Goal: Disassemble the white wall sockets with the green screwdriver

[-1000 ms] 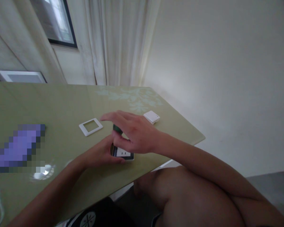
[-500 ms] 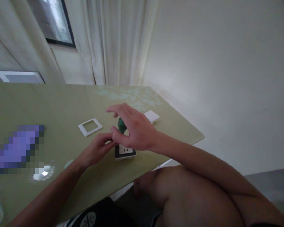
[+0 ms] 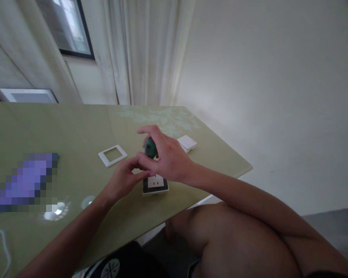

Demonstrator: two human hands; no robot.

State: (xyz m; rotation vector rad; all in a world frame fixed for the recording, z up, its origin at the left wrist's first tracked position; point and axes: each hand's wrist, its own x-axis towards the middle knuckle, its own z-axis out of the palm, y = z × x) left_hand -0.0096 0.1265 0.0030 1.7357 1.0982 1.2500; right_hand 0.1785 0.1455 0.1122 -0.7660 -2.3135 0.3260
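Note:
A green-handled screwdriver (image 3: pixel 150 148) stands roughly upright over a wall socket (image 3: pixel 156 184) with a white face and dark frame. My right hand (image 3: pixel 171 156) closes round the handle with thumb and fingers, the index finger arching over its top. Its tip is hidden behind the hands. My left hand (image 3: pixel 127 177) comes in from the left, its thumb and fingers pinched together at the upper edge of the socket, just below the screwdriver handle. What lies between those fingertips is covered. The socket rests on the table near its front edge.
Left of the hands lies a white square cover frame (image 3: pixel 105 160). A white switch (image 3: pixel 187 143) sits behind my right wrist. Further left are a blurred purple rectangular object (image 3: pixel 27 179) and a white cable (image 3: pixel 6 247). The greenish table (image 3: pixel 75 127) ends in a corner at right.
My right hand's fingers have closed in round the screwdriver handle, which shows more plainly now. My left fingers have shifted slightly right and up. The whole view has moved a little.

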